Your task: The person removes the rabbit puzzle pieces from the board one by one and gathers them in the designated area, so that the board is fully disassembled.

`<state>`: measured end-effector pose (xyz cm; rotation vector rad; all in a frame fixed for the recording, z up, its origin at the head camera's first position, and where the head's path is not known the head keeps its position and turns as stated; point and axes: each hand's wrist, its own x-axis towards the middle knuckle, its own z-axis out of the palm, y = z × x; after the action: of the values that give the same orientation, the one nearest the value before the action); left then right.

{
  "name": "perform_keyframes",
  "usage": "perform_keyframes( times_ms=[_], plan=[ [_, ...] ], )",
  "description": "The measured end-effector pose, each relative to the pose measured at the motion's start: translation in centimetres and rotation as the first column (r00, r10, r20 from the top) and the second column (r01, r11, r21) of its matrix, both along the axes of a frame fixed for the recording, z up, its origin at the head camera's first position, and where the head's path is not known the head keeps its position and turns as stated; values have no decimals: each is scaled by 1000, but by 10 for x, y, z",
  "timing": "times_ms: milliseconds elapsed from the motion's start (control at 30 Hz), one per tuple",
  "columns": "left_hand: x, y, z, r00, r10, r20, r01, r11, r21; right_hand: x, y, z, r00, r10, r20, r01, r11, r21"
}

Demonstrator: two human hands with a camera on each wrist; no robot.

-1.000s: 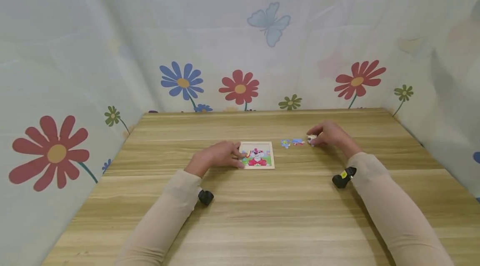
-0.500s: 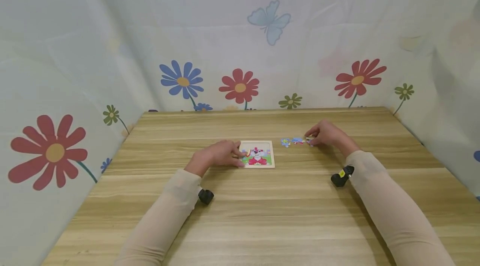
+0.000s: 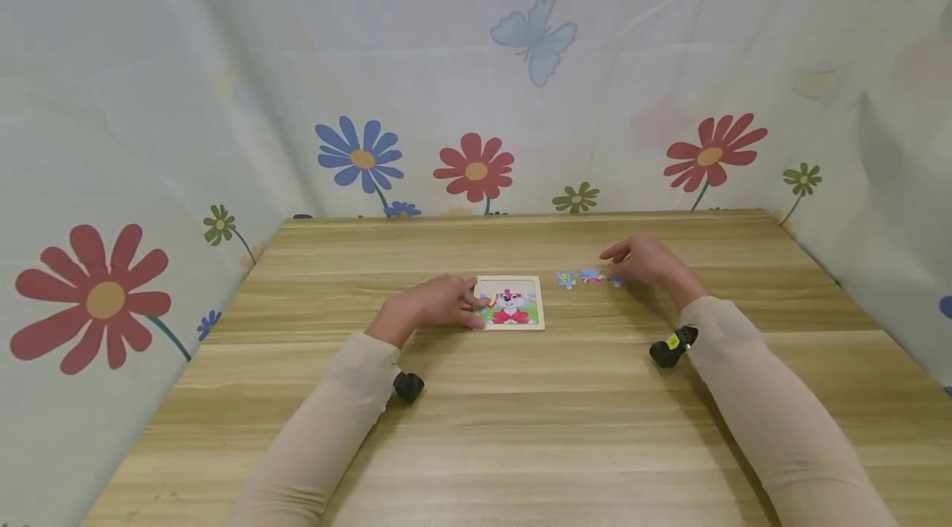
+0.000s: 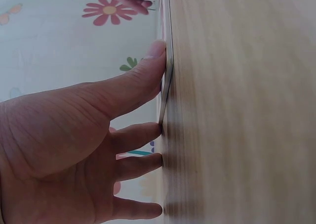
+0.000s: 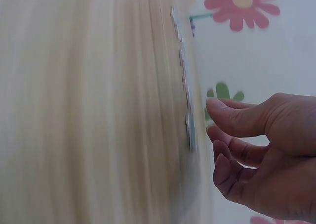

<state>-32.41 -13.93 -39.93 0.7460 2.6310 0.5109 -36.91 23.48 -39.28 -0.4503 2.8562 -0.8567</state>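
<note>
A small square jigsaw tray [image 3: 513,327] with a pale wooden border lies flat on the table, showing an animal picture in red and white. At its left side rests my left hand [image 3: 437,302]; the left wrist view shows the thumb on the tray's edge [image 4: 170,61] and outstretched fingertips touching down on the table. To the right of the tray, puzzle pieces [image 3: 591,276] in mostly blue lie side by side in a row. Just above the row's right end hovers my right hand [image 3: 645,258], thumb and fingers apart and holding nothing; it partly covers the last piece [image 3: 614,282].
The wood-grain table [image 3: 476,428] stretches out to a pale cloth backdrop [image 3: 416,40] printed with flowers and a butterfly. Black wrist cameras [image 3: 408,386] stick out below both sleeves.
My right hand set the whitish piece down at the right end of the row, let go of it and lifted slightly. The left hand has stayed at the tray.
</note>
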Motion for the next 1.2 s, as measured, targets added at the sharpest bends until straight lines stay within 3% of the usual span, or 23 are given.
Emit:
perform_keyframes(
  times_ms=[167,333,467,633,800,1033,1200],
  plan=[
    [0,-1,1,1000,-4,1,4,1000,-5,2,-39,2,996,89,-11,-90,995,-42],
    [0,-1,2,1000,-1,6,1,1000,-5,9,-83,1,980,199,7,-197,972,-130],
    [2,1,5,1000,1,1,-1,1000,-16,14,-115,2,969,249,9,-246,962,-116],
    [3,3,7,998,-28,-54,25,998,-62,16,-145,2,956,292,15,-291,955,-50],
    [1,1,7,995,-68,-68,63,995,-72,18,-158,-1,952,304,47,-303,953,-19],
    [-5,-9,6,992,-120,-38,119,993,-23,18,-164,-4,941,338,-3,-338,941,31],
    [-6,-10,6,985,-173,-17,173,985,11,19,-168,-4,945,326,6,-326,943,67]
  ],
)
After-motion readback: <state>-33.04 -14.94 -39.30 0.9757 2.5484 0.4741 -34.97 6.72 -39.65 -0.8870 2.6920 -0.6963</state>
